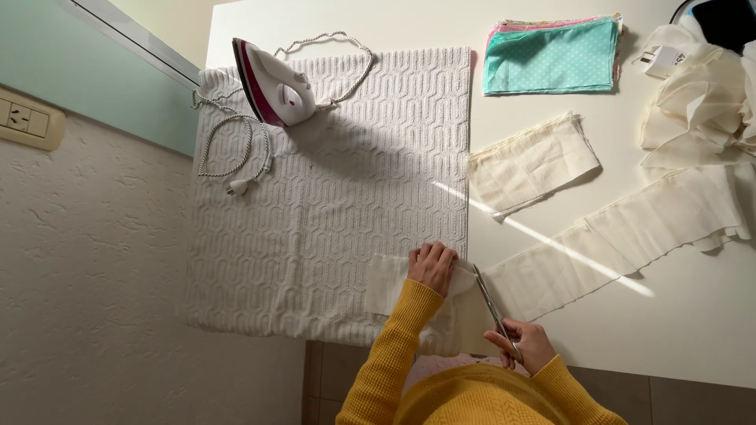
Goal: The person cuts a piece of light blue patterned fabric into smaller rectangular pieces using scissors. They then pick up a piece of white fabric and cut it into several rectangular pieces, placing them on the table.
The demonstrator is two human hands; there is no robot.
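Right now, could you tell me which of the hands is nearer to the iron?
Left. The left hand presses cream fabric at the towel's edge, below the iron. The right hand holds scissors farther away, by the table's near edge.

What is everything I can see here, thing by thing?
Table: one, white, under everything.
Towel: one, white, textured, spread on table's left part.
Iron: one, white and magenta, upright at towel's top left, cord coiled beside it.
Fabric stack: one, teal dotted on top, upper middle.
Cream piece: one, right of towel.
Cream strip: one, long, running to the heap at upper right.
Socket: one, beige, on left wall.
Scissors: one pair, metal, at the strip.
Left hand: pressing strip's end.
Right hand: holding scissors.
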